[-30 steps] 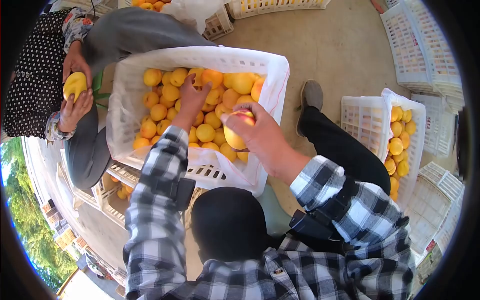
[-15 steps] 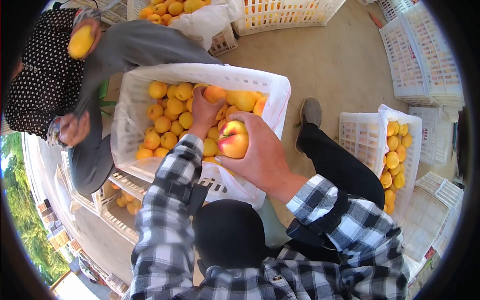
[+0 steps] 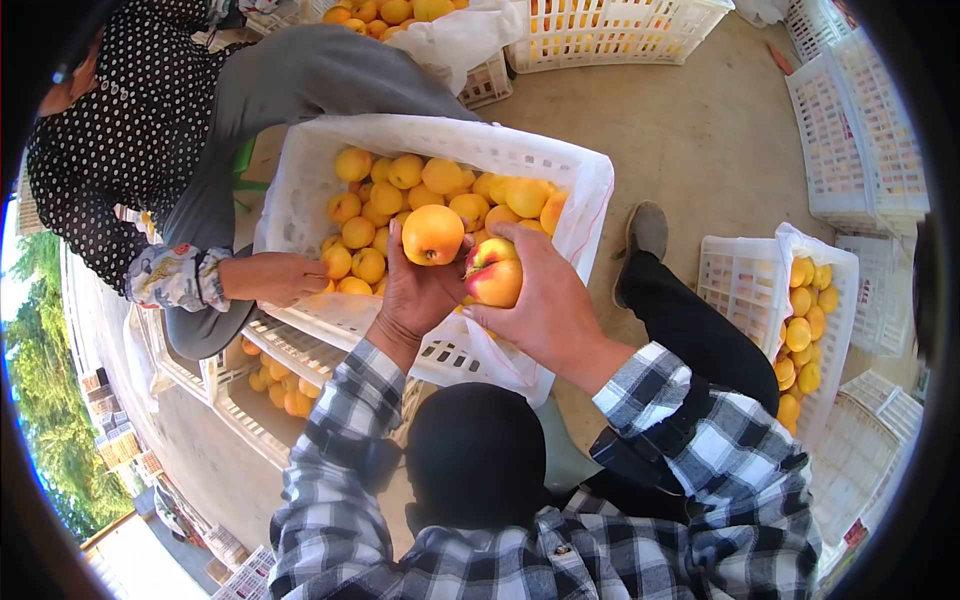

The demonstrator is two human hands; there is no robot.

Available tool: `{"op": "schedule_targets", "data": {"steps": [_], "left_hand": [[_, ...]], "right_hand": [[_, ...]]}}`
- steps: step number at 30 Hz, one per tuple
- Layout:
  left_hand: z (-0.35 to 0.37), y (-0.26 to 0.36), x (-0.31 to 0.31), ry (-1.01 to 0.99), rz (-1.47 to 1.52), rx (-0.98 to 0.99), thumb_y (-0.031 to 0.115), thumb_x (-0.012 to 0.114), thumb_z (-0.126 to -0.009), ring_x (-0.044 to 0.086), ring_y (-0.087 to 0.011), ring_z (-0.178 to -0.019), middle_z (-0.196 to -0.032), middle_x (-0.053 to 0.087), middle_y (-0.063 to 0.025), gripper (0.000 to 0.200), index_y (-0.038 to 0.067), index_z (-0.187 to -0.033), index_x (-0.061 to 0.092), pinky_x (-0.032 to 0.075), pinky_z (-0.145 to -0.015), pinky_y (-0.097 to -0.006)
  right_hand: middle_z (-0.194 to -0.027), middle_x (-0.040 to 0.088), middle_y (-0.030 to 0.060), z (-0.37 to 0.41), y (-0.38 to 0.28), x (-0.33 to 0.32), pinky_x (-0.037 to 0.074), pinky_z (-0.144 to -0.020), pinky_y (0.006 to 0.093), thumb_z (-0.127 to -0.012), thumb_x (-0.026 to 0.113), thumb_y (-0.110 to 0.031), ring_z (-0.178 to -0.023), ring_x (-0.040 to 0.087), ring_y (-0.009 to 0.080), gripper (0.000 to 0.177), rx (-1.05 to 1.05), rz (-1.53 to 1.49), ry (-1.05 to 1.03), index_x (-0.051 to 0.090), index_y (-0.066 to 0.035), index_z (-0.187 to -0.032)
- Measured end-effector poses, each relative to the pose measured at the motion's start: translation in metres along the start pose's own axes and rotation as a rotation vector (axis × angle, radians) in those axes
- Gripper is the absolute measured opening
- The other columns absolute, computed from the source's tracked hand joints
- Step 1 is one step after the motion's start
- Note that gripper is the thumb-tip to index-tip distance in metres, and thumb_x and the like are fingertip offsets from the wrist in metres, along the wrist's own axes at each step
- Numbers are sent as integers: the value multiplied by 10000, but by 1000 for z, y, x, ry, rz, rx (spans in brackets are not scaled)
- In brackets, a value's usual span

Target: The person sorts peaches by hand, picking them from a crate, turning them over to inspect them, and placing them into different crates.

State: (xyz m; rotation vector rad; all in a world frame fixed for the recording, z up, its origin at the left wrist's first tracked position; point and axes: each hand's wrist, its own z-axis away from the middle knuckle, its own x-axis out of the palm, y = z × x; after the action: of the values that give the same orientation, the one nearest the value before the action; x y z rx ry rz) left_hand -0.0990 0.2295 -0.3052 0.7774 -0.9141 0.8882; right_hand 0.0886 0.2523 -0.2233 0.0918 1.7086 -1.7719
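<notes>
Tan floor beneath; left fingers cradle a round orange fruit, right fingers grip a red-yellow fruit; knocking could bruise both.

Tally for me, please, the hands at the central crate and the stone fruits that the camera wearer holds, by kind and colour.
Camera wearer's hands: 2 (left hand, right hand)
Co-worker's hand: 1
Orange stone fruit: 1
Red-and-yellow stone fruit: 1
Total: 5
</notes>
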Motion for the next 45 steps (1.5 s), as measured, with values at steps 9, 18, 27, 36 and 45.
{"op": "schedule_targets", "data": {"steps": [9, 18, 27, 36, 45], "left_hand": [[11, -19, 19, 4, 219, -40, 635, 522, -885, 529, -288, -1214, -1300, 550, -140, 717, 73, -1329, 482, 399, -1074, -460], [40, -40, 12, -40, 431, -50, 561, 484, -943, 588, -276, -1096, -1246, 585, -112, 610, 66, -1298, 499, 510, -920, -465], [263, 3, -84, 81, 442, 601, 563, 549, -906, 576, -208, -856, -1371, 473, -139, 667, 104, -1374, 426, 515, -764, -413], [351, 113, -260, 913, 522, 1142, 538, 488, -944, 590, -310, -1041, -1225, 562, -126, 520, 106, -1232, 513, 500, -913, -523], [356, 188, -324, 1178, 297, 1043, 581, 464, -936, 530, -346, -1161, -1276, 537, -115, 536, 159, -1264, 504, 458, -937, -562]], "right_hand": [[-1228, 538, 119, -1, -5, -4, 472, -925, 403, -647, 800, -133, -1112, 532, 336, 675, -452, 255, -107, 519, -95, -1260], [-1325, 520, 104, -1, -23, -2, 416, -998, 427, -659, 803, -318, -1201, 501, 324, 719, -728, 374, -276, 536, -89, -1285], [-1268, 554, 162, -7, -10, -8, 487, -909, 391, -783, 715, -103, -1117, 570, 342, 431, -505, 281, -239, 577, -30, -1185], [-1225, 580, 154, -12, 3, -1, 516, -812, 339, -829, 649, -35, -1067, 600, 281, 249, -343, 387, -339, 608, -4, -1073], [-1172, 606, 169, -24, 6, 21, 523, -791, 352, -813, 645, -9, -1022, 621, 313, 240, -316, 518, -435, 613, 3, -1051]]}}
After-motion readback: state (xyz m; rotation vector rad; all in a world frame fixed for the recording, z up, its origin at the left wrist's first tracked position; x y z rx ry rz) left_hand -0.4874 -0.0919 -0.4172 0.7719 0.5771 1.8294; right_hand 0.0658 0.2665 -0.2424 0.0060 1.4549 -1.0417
